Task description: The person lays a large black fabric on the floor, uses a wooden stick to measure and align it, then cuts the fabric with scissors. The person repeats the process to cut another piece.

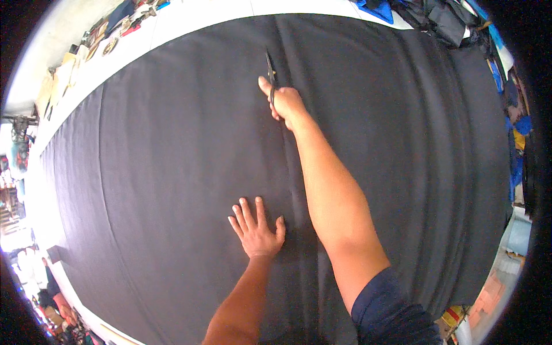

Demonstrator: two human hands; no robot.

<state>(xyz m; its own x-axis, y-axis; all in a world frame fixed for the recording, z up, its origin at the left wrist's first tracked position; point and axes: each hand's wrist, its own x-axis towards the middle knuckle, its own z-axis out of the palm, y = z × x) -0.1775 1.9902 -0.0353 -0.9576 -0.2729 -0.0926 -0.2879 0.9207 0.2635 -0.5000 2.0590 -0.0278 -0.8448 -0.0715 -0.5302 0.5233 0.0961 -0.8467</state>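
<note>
A large sheet of black fabric [184, 149] covers most of the table, with creases running from near to far. My left hand [259, 234] lies flat on it near the middle, fingers spread and holding nothing. My right arm reaches far forward across the cloth. In my right hand [285, 104] is a pair of dark scissors [271, 75], its blades pointing away from me along a long crease. The fingers are wrapped round the handles, partly hiding them. Whether the blades touch the fabric I cannot tell.
White tabletop [201, 16] shows beyond the far edge of the cloth. Small tools and scraps lie at the far left. A dark bundle of material [440, 20] and a blue cloth [376, 8] sit at the far right. More blue and dark pieces line the right edge.
</note>
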